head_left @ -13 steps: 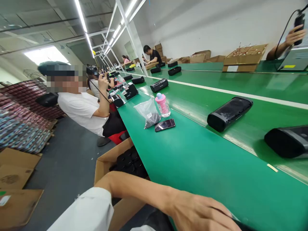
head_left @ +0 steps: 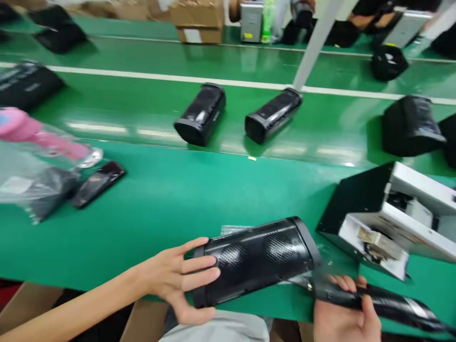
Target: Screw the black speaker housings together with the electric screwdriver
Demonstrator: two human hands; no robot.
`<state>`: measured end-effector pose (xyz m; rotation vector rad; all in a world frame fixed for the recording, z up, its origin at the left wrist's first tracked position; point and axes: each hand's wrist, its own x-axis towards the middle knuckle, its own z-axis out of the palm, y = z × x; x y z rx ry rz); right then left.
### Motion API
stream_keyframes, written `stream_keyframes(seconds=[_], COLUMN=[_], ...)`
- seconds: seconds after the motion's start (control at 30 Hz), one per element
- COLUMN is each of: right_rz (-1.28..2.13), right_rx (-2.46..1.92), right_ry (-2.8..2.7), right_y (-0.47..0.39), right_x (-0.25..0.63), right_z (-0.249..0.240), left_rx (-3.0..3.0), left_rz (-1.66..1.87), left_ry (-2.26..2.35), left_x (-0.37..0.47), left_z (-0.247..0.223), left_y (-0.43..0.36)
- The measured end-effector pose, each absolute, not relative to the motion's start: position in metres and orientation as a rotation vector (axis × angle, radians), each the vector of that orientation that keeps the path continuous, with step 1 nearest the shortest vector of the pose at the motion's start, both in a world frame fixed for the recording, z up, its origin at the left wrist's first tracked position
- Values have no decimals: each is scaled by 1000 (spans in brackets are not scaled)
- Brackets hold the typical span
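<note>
the left hand (head_left: 178, 278) grips the speaker (head_left: 256, 259) at its 9 o'clock end while the right hand (head_left: 344, 311) clamps a black tool (head_left: 377, 299), work unfinished.

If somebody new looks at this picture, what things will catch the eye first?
First, the long black speaker lying at the near edge of the green table, with the left hand gripping its end. Beside it, the right hand holds a dark, blurred tool. Behind, two more black speakers lie on the belt.
</note>
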<state>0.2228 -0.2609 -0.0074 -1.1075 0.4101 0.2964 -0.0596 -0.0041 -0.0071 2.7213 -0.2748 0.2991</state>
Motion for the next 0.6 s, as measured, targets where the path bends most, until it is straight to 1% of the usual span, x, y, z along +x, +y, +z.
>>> stream_keyframes(seconds=[0.07, 0.17, 0.27, 0.3, 0.37, 0.47, 0.53, 0.6], right_rz=[258, 280, 297, 297, 296, 296, 283, 251], right_rx=[-1036, -977, -969, -977, -1005, -1069, -1112, -1147], right_ry=[445, 470, 468, 464, 457, 454, 460, 472], right_y=[-263, -260, -258, -258, -260, -261, -262, -264], right_x=[220, 216, 214, 214, 214, 211, 205, 198], right_z=[-12, -13, -12, -12, -12, -12, -11, -8], left_rx=[2764, 2733, 2651, 2615, 2489, 2237, 2100, 2018], left_rz=[338, 237, 111, 18, -261, -616, -686, -671], left_ry=[-262, -193, 165, 299, 458, 502, 493, 489], left_x=[-62, -56, -25, -9, 29, 77, 93, 95], left_z=[11, 49, 79, 85, 93, 99, 101, 102], left_y=[-8, -23, -32, -31, -25, -11, -4, -4])
